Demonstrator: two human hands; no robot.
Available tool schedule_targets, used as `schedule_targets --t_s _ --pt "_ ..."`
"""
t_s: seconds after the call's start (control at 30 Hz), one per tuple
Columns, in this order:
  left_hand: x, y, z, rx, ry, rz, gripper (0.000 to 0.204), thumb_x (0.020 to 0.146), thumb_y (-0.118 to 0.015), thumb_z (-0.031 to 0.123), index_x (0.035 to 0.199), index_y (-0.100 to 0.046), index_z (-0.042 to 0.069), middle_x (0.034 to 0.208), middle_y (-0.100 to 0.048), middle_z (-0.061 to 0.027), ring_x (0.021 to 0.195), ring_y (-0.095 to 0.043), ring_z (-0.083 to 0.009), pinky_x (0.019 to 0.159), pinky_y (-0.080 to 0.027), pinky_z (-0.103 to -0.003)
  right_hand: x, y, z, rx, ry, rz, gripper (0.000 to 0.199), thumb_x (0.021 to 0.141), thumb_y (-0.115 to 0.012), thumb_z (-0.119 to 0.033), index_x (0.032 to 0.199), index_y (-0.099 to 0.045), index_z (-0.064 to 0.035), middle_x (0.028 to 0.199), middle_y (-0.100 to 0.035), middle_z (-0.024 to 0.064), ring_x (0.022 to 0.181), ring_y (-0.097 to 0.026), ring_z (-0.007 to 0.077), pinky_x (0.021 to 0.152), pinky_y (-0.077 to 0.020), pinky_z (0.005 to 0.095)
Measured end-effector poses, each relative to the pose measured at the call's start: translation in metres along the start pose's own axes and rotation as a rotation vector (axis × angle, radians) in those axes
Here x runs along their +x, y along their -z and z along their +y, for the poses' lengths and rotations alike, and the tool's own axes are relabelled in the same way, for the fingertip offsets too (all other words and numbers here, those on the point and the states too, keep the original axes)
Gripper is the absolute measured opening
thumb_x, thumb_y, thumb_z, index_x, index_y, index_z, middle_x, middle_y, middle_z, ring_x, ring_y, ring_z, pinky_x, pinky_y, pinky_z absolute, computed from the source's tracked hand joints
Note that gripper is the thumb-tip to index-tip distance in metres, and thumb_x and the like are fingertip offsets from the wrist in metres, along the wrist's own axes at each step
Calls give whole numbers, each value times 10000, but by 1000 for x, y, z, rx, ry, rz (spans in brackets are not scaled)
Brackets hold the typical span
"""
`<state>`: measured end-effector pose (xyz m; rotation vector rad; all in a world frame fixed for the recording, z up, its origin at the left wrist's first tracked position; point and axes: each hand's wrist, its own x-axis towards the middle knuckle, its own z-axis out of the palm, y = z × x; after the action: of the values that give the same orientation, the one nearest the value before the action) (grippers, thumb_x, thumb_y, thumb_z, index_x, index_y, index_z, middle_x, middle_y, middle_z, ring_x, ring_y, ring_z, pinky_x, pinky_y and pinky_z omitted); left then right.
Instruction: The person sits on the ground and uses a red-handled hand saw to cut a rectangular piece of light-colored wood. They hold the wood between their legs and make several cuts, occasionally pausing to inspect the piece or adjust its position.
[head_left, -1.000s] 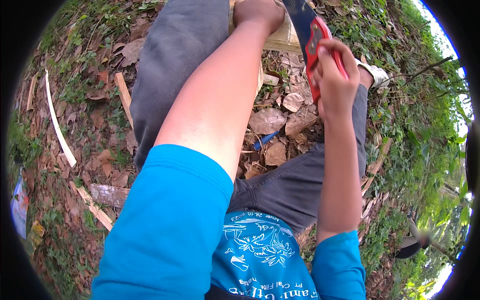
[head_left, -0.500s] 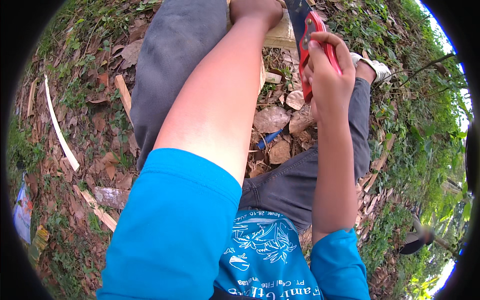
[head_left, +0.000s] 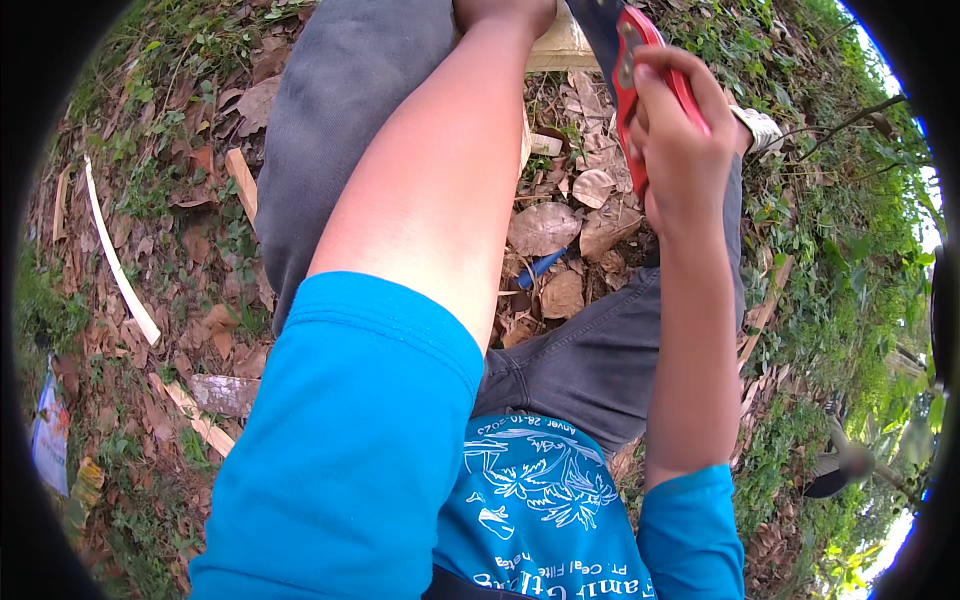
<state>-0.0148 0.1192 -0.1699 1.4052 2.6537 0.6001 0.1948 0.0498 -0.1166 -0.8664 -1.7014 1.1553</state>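
My right hand is closed round the red handle of a hand saw. The saw's dark blade runs up and out past the top edge, beside a pale piece of wood. At the top edge, my left hand rests against that wood with the wrist bent over it. Its fingers are cut off by the frame, so their grip is hidden. Where the blade meets the wood cannot be made out.
Dry leaves and a blue object lie between my grey-trousered legs. Wood offcuts and a long pale strip are scattered on the left. A thin branch reaches in from the right, near my shoe.
My right hand and the saw handle have shifted right and slightly up, the forearm swinging outward with them. The left hand sits slightly higher in the view.
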Motion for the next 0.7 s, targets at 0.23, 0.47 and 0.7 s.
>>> schedule_targets --t_s 0.23,0.47,0.7 --pt "-2 4 11 31 -46 -107 414 992 -433 277 1110 -797 120 1201 -746 -151 1109 -730 -315 912 -569 -473 99 -41 55 119 255 22 134 937 -563 95 969 -681 41 1272 -693 217 1233 -649 246 1047 -496 306" --pt "0 14 14 96 5 -118 481 1020 -389 327 1182 -767 78 1258 -713 -194 1192 -688 -345 987 -537 -483 -28 -6 64 123 130 45 58 978 -646 0 1014 -671 -37 878 -626 -18 758 -529 47 708 -439 209" --pt "9 1 4 99 34 -17 571 996 -376 412 1133 -761 12 1218 -716 -233 1151 -692 -389 987 -522 -522 -181 77 6 66 -131 19 105 951 -639 73 999 -645 -20 930 -642 25 804 -561 61 736 -456 217"
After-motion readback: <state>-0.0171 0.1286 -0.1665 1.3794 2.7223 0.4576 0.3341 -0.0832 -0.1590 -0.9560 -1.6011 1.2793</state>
